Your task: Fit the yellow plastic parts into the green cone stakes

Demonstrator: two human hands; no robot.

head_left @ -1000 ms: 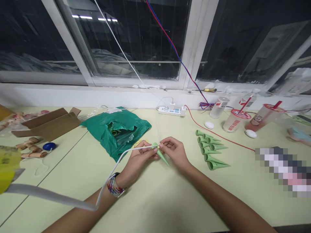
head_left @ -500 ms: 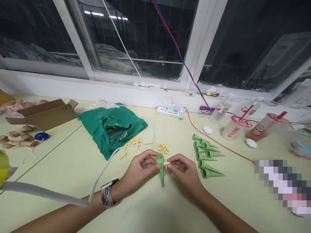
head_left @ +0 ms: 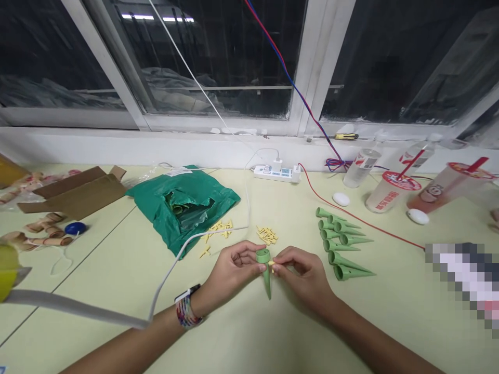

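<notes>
My left hand (head_left: pixel 236 270) is closed on a green plastic watering spike (head_left: pixel 267 283), pinching it just below its round open cup, point downward. Between the thumb and fingers of my right hand (head_left: pixel 306 272) is a small yellow T-shaped valve (head_left: pixel 272 264). The valve touches the right side of the spike below the cup; how deep it sits in the spike is hidden by my fingertips. Behind my hands lies a small pile of yellow valves (head_left: pixel 267 235). More green spikes (head_left: pixel 353 273) lie in rows to the right, their tips pointing right.
A torn green bag (head_left: pixel 156 210) with green pieces inside lies at left, beside more yellow valves (head_left: pixel 221 228). A white cable (head_left: pixel 158 291) crosses in front of my left forearm. At the back are a power strip (head_left: pixel 275 174), cups (head_left: pixel 392 195) and bottles (head_left: pixel 360 169).
My right hand has brought the yellow valve closer against the spike, and less of the valve shows. The whole view has shifted slightly, with both hands still holding their pieces.
</notes>
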